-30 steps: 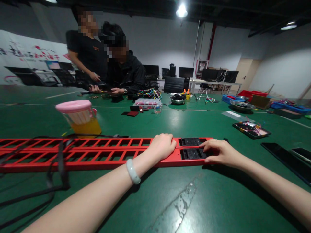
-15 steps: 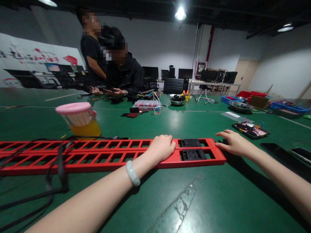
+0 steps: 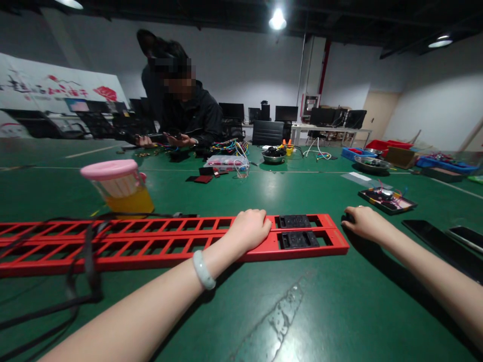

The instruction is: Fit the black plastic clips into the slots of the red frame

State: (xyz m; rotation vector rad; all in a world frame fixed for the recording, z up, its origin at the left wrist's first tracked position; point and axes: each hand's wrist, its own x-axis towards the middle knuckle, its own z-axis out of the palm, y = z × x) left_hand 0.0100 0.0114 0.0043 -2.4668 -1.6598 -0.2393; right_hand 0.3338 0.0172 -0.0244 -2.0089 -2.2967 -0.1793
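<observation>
A long red slotted frame (image 3: pixel 264 255) lies across the green table, with two rows of rectangular openings. Over its right part rests my left hand (image 3: pixel 251 229), its fingers curled round the middle bar. Just right of that hand, black plastic modules (image 3: pixel 294 221) sit in openings of both rows. Beyond the frame's right end my right hand (image 3: pixel 364 222) is closed low over the table. A small dark object (image 3: pixel 347 218) shows at its fingertips, mostly hidden, and its kind cannot be made out. Dark straps (image 3: pixel 90 251) lie across the frame's left part.
Behind the frame stands a pink-lidded jug (image 3: pixel 121 188) with orange liquid. A shallow tray of electronics (image 3: pixel 388 200) and a black phone-like slab (image 3: pixel 437 241) lie at the right. Across the table a person (image 3: pixel 199 115) holds a dark device, another person behind. Cables and bowls sit farther back.
My right hand's fingers, extended and apart before, have closed on the small dark object beside the frame's end. My left hand stays on the frame. The person standing behind has shifted.
</observation>
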